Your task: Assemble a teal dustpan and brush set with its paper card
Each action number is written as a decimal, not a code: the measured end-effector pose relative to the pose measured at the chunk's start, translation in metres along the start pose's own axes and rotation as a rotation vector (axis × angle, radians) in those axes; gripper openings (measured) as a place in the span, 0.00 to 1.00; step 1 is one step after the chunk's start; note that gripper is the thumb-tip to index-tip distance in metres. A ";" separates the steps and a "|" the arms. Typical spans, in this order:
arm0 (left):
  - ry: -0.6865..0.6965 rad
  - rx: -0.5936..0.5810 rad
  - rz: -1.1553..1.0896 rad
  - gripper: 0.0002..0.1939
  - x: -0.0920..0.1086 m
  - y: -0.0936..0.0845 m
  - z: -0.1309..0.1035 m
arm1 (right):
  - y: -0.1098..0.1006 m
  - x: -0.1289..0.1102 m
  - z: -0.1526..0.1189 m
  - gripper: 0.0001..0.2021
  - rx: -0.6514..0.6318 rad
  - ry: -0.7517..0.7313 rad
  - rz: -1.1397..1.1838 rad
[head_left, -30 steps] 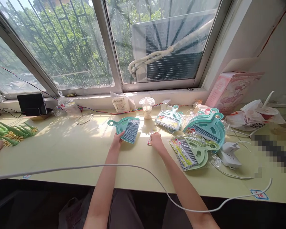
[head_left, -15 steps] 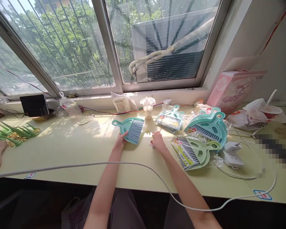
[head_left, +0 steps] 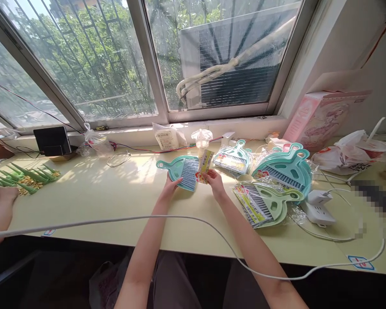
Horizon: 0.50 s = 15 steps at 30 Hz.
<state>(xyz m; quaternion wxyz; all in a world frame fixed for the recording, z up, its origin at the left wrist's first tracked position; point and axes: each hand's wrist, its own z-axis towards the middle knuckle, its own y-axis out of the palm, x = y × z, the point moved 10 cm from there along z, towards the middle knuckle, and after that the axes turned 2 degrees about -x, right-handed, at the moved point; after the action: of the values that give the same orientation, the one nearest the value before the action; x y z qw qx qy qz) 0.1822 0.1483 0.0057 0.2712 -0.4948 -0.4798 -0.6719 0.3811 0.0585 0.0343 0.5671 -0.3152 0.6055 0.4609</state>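
My left hand [head_left: 173,184] grips the lower left edge of a teal dustpan [head_left: 176,163], with a grey-bristled brush [head_left: 189,172] lying in it. Its looped handle points left. Between the fingers of my right hand [head_left: 215,182] a yellow label card [head_left: 206,163] stands upright, close to the right side of the bristles. Whether card and brush touch, I cannot tell. To the right lie a plastic-wrapped green dustpan set [head_left: 278,205], a stack of teal dustpan sets [head_left: 291,171] and a smaller teal set [head_left: 233,158], each with a brush and label.
A lidded cup [head_left: 202,139] stands behind the card. A white cable [head_left: 180,217] crosses low over my forearms. At right are a power strip [head_left: 318,212], a bagged cup [head_left: 373,148] and a pink box [head_left: 328,120]. Another person's hand [head_left: 1,199] rests by green spiky pieces [head_left: 32,178] at left.
My right hand has lifted the label card from the table and turned it upright beside the brush. The left hand still holds the dustpan. The view has shifted slightly.
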 end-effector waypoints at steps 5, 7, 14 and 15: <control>0.043 -0.007 0.039 0.40 0.005 0.016 -0.005 | 0.016 0.033 -0.008 0.25 -0.005 0.128 -0.136; 0.078 -0.027 0.067 0.41 0.009 0.021 -0.006 | 0.021 0.038 -0.009 0.23 -0.047 0.127 -0.231; 0.108 -0.098 0.164 0.41 0.009 0.030 -0.008 | 0.009 0.027 -0.008 0.19 -0.006 0.081 -0.616; 0.114 -0.101 0.176 0.42 0.009 0.030 -0.008 | 0.007 0.026 -0.008 0.19 0.000 0.078 -0.675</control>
<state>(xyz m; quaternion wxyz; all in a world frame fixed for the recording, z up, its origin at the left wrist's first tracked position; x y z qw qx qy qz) 0.2008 0.1306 0.0248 0.3307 -0.5092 -0.3840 -0.6956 0.3675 0.0579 0.0103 0.6641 -0.5151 0.4885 0.2347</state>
